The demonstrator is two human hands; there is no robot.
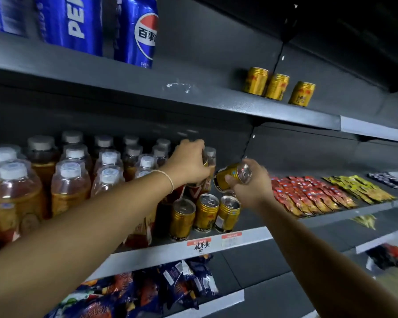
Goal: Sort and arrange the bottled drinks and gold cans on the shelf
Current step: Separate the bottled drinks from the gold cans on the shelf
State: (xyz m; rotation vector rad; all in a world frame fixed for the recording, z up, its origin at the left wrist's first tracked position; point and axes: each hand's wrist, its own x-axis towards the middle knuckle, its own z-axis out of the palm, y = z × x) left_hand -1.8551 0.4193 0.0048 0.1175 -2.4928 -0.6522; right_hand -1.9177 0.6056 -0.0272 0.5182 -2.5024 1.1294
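Observation:
Rows of amber bottled drinks [67, 184] with white and grey caps fill the left of the middle shelf [251, 237]. My left hand [189, 164] grips the top of a bottle at the right end of those rows. My right hand [248, 182] holds a gold can [230, 176] tilted on its side, just above the shelf. Three gold cans [206, 212] stand upright near the shelf's front edge, below both hands. Three more gold cans [277, 87] stand on the upper shelf at the right.
Large blue Pepsi cans [136, 31] stand on the upper shelf [193, 97] at the left. Red and yellow snack packets [313, 193] lie to the right on the middle shelf. Dark snack bags [161, 288] fill the shelf below. Price tags [200, 243] hang on the shelf edge.

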